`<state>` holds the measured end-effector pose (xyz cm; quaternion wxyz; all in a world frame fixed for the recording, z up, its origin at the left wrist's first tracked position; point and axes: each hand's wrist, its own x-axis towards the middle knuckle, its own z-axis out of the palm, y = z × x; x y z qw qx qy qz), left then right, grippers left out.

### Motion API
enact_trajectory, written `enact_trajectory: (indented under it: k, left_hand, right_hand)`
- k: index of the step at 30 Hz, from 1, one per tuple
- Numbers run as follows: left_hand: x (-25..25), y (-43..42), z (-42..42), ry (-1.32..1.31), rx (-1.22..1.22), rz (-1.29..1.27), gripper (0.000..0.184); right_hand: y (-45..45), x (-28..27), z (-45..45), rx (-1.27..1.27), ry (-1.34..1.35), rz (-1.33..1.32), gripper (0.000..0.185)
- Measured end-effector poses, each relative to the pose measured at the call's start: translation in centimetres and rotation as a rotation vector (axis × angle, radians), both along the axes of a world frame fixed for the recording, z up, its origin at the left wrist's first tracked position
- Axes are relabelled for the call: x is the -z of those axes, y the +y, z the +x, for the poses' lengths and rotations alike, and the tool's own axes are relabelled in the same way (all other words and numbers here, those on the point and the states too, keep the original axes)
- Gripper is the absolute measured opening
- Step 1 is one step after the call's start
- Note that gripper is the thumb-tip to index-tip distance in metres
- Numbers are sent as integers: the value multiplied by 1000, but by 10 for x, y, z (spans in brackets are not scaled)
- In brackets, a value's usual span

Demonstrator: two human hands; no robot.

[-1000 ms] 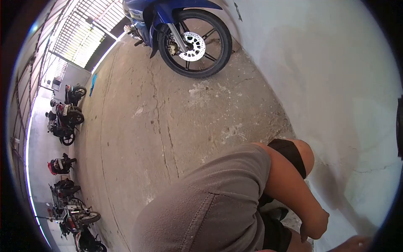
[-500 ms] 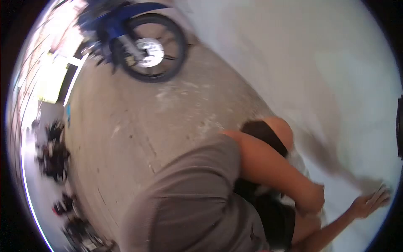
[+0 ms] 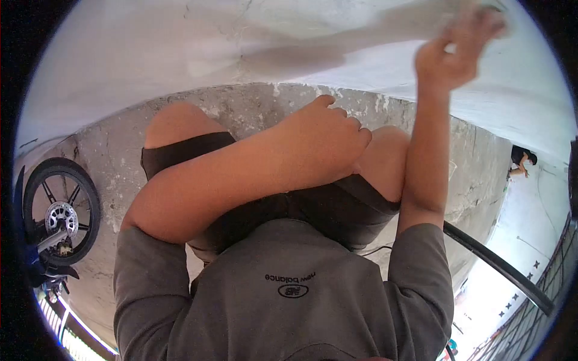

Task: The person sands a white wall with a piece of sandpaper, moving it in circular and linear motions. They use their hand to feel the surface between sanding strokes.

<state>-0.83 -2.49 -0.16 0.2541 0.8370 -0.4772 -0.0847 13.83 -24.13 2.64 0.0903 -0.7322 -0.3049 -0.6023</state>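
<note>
White wall (image 3: 180, 48) runs across the top of the view, bending down at both sides with the lens. Right arm goes up nearly straight past the right knee (image 3: 385, 147), forearm upright, right hand (image 3: 451, 60) raised in front of the wall, fingers pointing up and out, a small gap beside the thumb. Left forearm slants across the lap over the dark shorts (image 3: 289, 207); left hand (image 3: 337, 138) is palm down by the right knee, fingers loosely curled, index knuckle side toward the wall. Right fingertips are motion-blurred (can't tell if they pinch anything or actually touch the wall). Left palm is hidden, so can't say if it's gripping. Feet are out of sight behind the arm and shorts; motorcycle wheel (image 3: 62, 210) shows whole at left, rest of the bike cut off. Wall lies directly behind the right hand and beyond the left one, which sits well apart from it, with a strip of worn floor (image 3: 241, 105) between.
</note>
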Motion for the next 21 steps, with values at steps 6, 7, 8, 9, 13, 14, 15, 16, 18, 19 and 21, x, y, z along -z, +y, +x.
enact_trajectory:
  k: [6,7,8,9,13,14,15,16,18,19,21]
  left_hand:
    - [6,1,-2,-30,-22,6,44]
    - [5,2,-4,5,-9,20,45]
    - [5,4,-6,12,-9,23,45]
    - [5,5,-7,29,21,21,47]
    - [11,7,-7,135,74,106,52]
    - [11,9,-7,135,63,109,52]
    - [12,11,-9,159,47,142,53]
    - [12,13,-10,185,30,175,54]
    - [13,15,-11,209,16,157,54]
    - [13,15,-11,222,23,135,54]
    - [13,16,-10,206,12,109,54]
  right_hand:
    - [-1,-13,4,-36,-44,-44,36]
    - [0,-19,3,-34,-43,-22,36]
    - [2,-22,2,-29,-43,1,36]
    - [3,-7,5,-49,-53,-17,35]
    - [30,2,17,-80,16,-231,46]
    - [19,-1,12,-75,24,-239,37]
    - [15,-8,2,-71,33,-247,31]
    - [20,-17,1,35,-23,-69,31]
    - [21,-35,4,-92,-88,4,35]
    - [23,-24,7,-86,-85,9,35]
    - [24,5,11,-100,-15,-134,40]
